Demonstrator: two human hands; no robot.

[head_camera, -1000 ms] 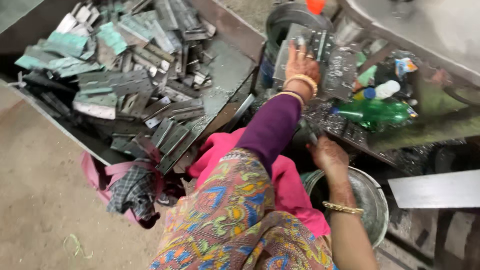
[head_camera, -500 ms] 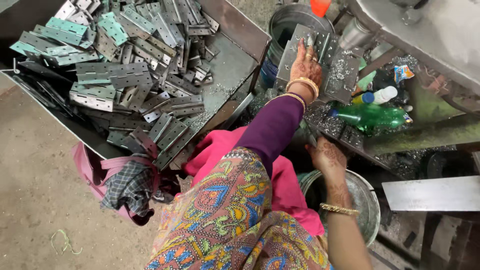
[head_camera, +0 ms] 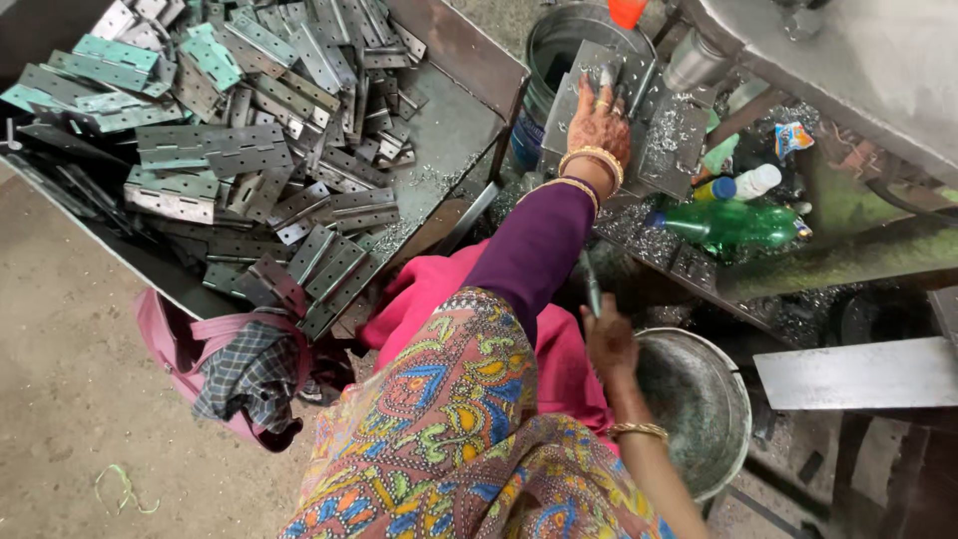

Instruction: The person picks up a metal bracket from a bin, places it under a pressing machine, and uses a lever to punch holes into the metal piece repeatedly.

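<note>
My left hand point(head_camera: 599, 125), in a purple sleeve with gold bangles, lies on a grey perforated hinge plate point(head_camera: 567, 92) that leans over a metal bucket point(head_camera: 555, 35); my fingers curl over the plate's top edge. My right hand point(head_camera: 609, 344), with a bangle on its wrist, is closed around a thin metal rod point(head_camera: 591, 281) that points upward. It sits beside the rim of a round steel bowl point(head_camera: 714, 399). Metal shavings point(head_camera: 664, 130) cover the plate area by my left hand.
A large tray point(head_camera: 449, 110) on the left holds several grey and green hinge plates point(head_camera: 249, 150). A pink bag with a checked cloth point(head_camera: 244, 374) lies on the dirt floor. A green bottle point(head_camera: 733, 225) and a flat metal sheet point(head_camera: 858, 374) are on the right.
My left hand stays on the hinge plate. My right hand has shifted left and slightly toward me, and the thin rod now shows above it.
</note>
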